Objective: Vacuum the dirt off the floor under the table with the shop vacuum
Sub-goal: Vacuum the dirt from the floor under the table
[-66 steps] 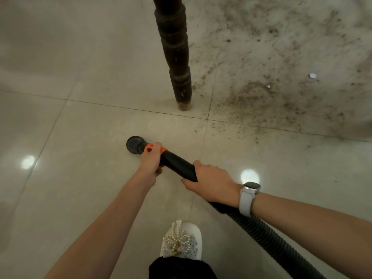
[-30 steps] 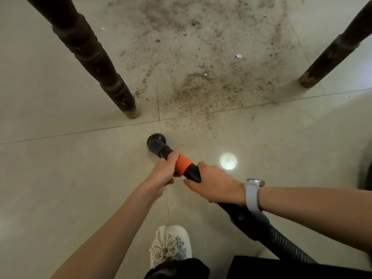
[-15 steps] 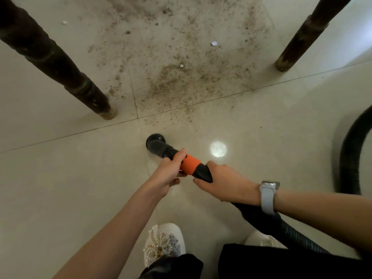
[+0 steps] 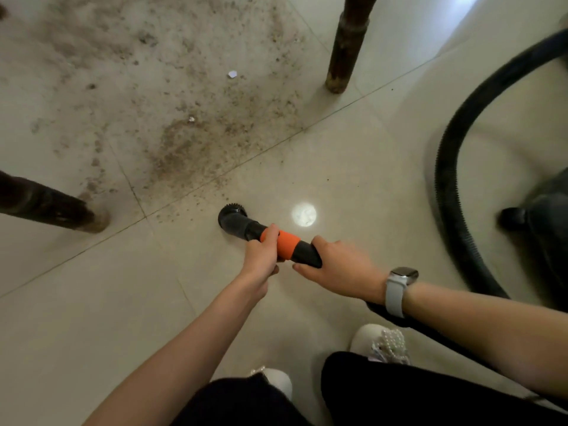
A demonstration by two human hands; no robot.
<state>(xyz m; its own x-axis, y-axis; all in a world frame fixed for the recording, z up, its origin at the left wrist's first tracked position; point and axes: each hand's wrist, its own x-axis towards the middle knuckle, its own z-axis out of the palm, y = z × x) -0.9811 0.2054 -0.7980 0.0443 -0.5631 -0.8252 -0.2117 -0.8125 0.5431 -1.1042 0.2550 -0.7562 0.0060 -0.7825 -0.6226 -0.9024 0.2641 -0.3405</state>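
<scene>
The vacuum nozzle [image 4: 267,238], a black tube with an orange collar [image 4: 288,245], is lying low over the tile floor [image 4: 92,302] near the middle of the view. Its round brush head [image 4: 231,216] is pointing toward 11 o'clock and is sitting at the near edge of the dirt [image 4: 178,142]; whether the bristles are touching the tile cannot be told.

The left hand [image 4: 261,256] is gripping the nozzle at the front end of the orange collar, fingers curled around the tube. The right hand [image 4: 338,270] is gripping the black section just behind the collar, at 3 o'clock from the left hand, thumb lying along the tube. A pale watch [image 4: 398,287] is sitting on the right wrist.

The dirt is spreading from 12 o'clock to 10 o'clock of the brush head, between two dark table legs [image 4: 347,44], one at 1 o'clock and the other [image 4: 52,206] at 9 o'clock. A small white scrap [image 4: 232,74] is lying in the dirt at 12 o'clock.

A bright light reflection [image 4: 303,214] is showing on the tile just beside the nozzle at 2 o'clock. The black ribbed hose [image 4: 455,192] is curving across the floor at 3 o'clock. The dark vacuum body [image 4: 541,216] is standing at the right edge. Two pale shoes [image 4: 379,341] are showing at 6 o'clock.
</scene>
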